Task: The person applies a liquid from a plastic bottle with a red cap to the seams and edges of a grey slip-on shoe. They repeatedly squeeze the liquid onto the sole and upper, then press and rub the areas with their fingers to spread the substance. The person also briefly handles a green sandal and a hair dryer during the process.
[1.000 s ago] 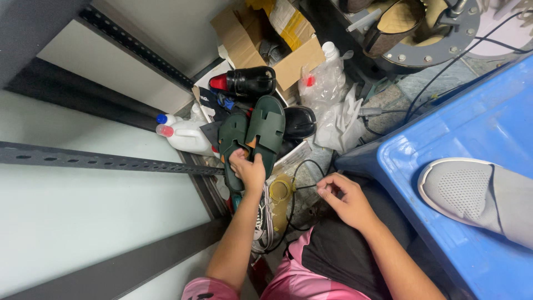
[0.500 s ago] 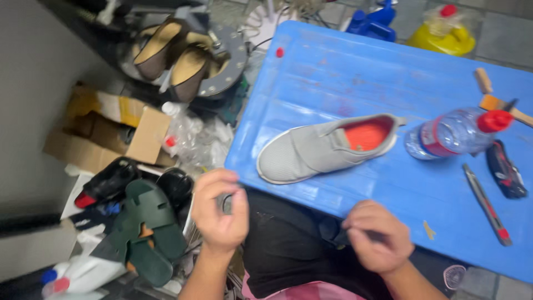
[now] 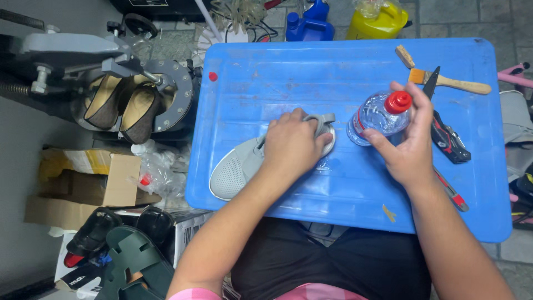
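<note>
A grey slip-on shoe lies on its side on the blue plastic table. My left hand rests over the shoe's heel end and grips it. A clear plastic bottle with a red cap stands to the right of the shoe. Around this bottle my right hand is wrapped, thumb and fingers touching its sides.
A wooden-handled brush, a black utility knife and a red-tipped tool lie at the table's right. Left of the table are a machine holding tan shoes, cardboard boxes and green sandals. Blue and yellow jugs stand behind.
My view swung from the floor clutter up to the table. My left hand came onto the grey shoe, which now lies turned over, and my right hand took hold of the bottle.
</note>
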